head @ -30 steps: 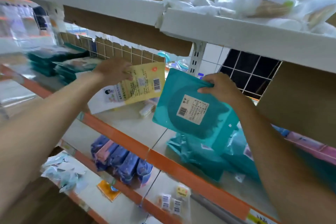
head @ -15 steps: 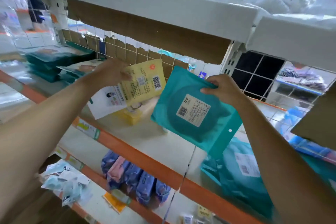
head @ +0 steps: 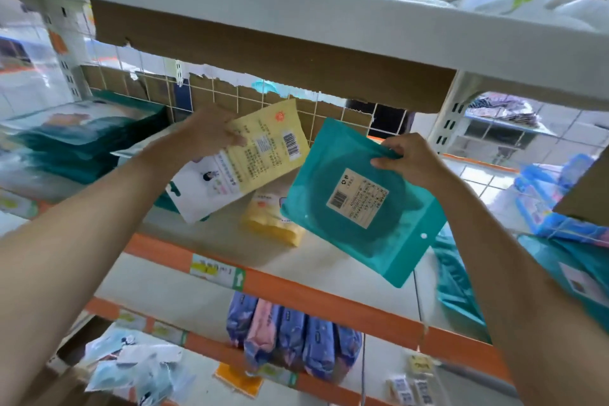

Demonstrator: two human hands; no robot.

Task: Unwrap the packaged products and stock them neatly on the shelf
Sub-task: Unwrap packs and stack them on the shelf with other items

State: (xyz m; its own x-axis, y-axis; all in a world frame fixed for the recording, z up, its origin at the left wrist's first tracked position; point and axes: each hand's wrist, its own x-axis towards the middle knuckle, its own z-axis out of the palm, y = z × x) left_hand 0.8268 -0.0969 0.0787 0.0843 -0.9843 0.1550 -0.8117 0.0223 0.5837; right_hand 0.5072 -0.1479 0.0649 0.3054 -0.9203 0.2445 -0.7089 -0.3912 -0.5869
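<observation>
My left hand (head: 207,133) grips a flat yellow and white packet (head: 250,158) by its upper edge, barcode side towards me, held tilted above the middle shelf (head: 211,237). My right hand (head: 407,158) pinches the top edge of a teal pouch (head: 359,204) with a white label, which hangs slanted in the air beside the yellow packet. Another yellow packet (head: 270,221) lies on the shelf behind and between the two.
Teal packs (head: 75,142) are stacked at the shelf's left, more teal and blue bags (head: 566,241) lie at the right. The orange-edged shelf below holds purple and pink packs (head: 290,343). A white upper shelf (head: 296,13) with torn cardboard hangs close overhead.
Both hands have stayed raised with their packets while the view swung to the left. The teal pouch has dropped slightly and now sits lower against the shelf.
</observation>
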